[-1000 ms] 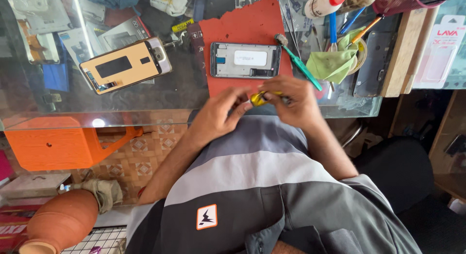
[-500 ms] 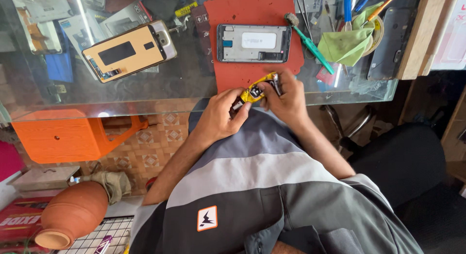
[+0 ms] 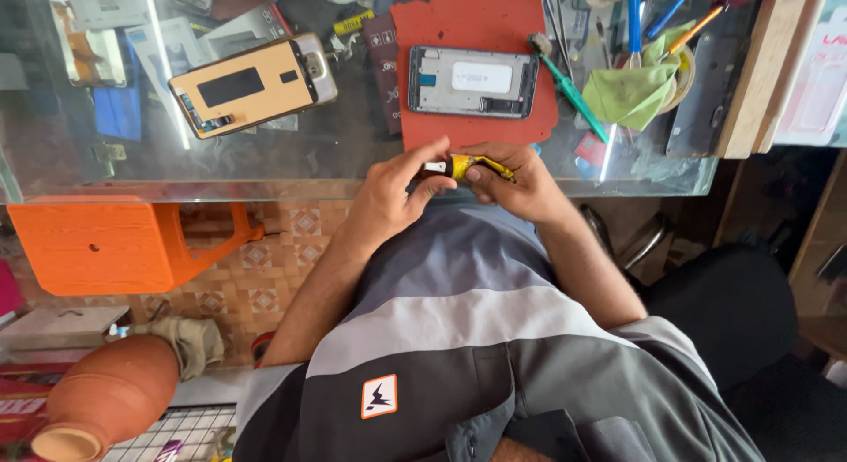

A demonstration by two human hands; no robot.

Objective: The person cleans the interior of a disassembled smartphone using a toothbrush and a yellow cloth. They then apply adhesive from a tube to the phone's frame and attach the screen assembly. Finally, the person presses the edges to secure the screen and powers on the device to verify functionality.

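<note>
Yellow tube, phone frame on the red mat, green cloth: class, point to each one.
yellow tube [image 3: 466, 166], head view, on its yellow body between both hands.
phone frame [image 3: 473, 81], head view, on its pale centre panel.
green cloth [image 3: 628, 95], head view, on its folded middle.

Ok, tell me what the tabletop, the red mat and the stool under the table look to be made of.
Tabletop: clear glass, glossy; the floor tiles and stool show through it.
Red mat: probably rubber or a soft sheet, matte, with ragged, torn-looking edges.
Orange stool: likely moulded plastic, uniform colour, smooth with a slight sheen.
</note>
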